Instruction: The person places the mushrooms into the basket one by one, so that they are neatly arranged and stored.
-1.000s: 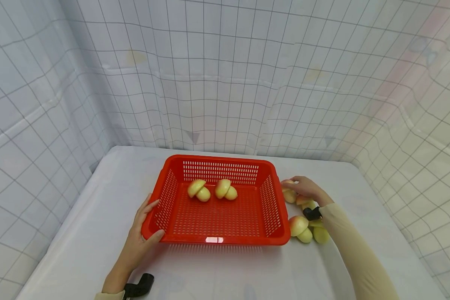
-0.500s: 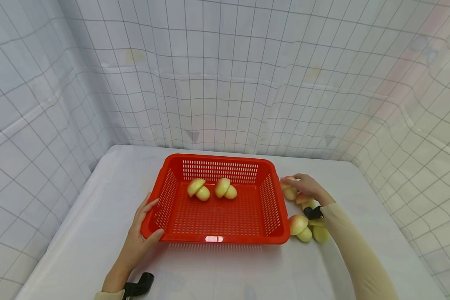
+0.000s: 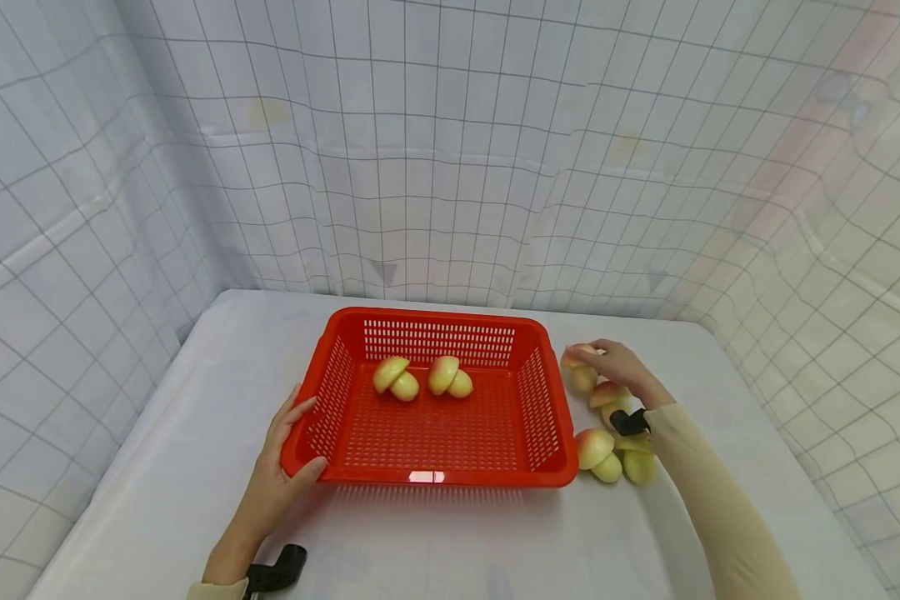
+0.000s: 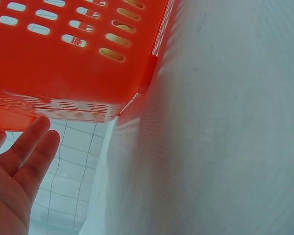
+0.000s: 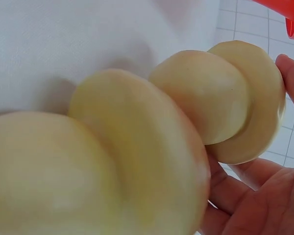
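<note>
In the head view my left hand (image 3: 275,471) rests at the left front corner of a red slotted plastic basket (image 3: 487,480), thumb and a fingertip over its rim. Straight fingers (image 4: 36,156) show against the basket's outside in the left wrist view. To the right of the basket, my right hand (image 3: 617,365) holds a yellow toy mushroom (image 3: 583,380) with a reddish cap. The right wrist view has thumb and fingers on either side of this mushroom's cap (image 5: 257,105). Two similar mushrooms, one left (image 3: 396,380) and one right (image 3: 450,377), lie inside the basket.
Beside the basket's right wall lie more toy mushrooms: one at the front (image 3: 598,455), a greenish-yellow one (image 3: 637,461) and one under my right wrist (image 3: 609,398). All stand on a white-covered table (image 3: 420,550). Grid-patterned curtains (image 3: 450,167) enclose the back and sides.
My right hand has shifted slightly away from me with the mushroom, whose cap has moved a little. The left hand and basket look almost unchanged.
</note>
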Available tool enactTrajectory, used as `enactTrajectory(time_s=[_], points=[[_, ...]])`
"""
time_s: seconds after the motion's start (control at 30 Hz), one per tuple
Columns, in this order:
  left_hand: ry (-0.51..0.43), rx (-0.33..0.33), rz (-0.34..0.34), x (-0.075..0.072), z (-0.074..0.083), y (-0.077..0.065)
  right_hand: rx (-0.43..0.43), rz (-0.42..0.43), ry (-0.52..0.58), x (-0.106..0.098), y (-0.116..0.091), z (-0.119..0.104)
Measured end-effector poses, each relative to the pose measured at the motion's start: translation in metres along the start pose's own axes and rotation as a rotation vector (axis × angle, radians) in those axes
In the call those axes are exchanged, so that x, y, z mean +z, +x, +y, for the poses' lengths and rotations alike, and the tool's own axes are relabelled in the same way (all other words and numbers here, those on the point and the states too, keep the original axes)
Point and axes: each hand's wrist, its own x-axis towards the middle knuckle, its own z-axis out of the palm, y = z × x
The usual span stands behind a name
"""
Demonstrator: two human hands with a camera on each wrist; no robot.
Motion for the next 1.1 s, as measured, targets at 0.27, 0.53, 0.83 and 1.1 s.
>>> enactTrajectory(time_s=[0.27,0.53,0.83,1.1], points=[[-0.01,-0.033,0.005,0.001,0.003,0.0,-0.018,0.025,0.006,-0.002,-0.001,-0.004],[-0.01,-0.028,0.006,0.0,0.001,-0.001,-0.02,0.049,0.021,-0.009,-0.006,-0.012],[0.003,0.011,-0.007,0.0,0.0,0.0,-0.03,0.092,0.02,-0.018,-0.012,-0.021],[0.004,0.006,-0.008,0.0,0.001,0.0,-0.033,0.107,0.034,-0.021,-0.02,-0.033]])
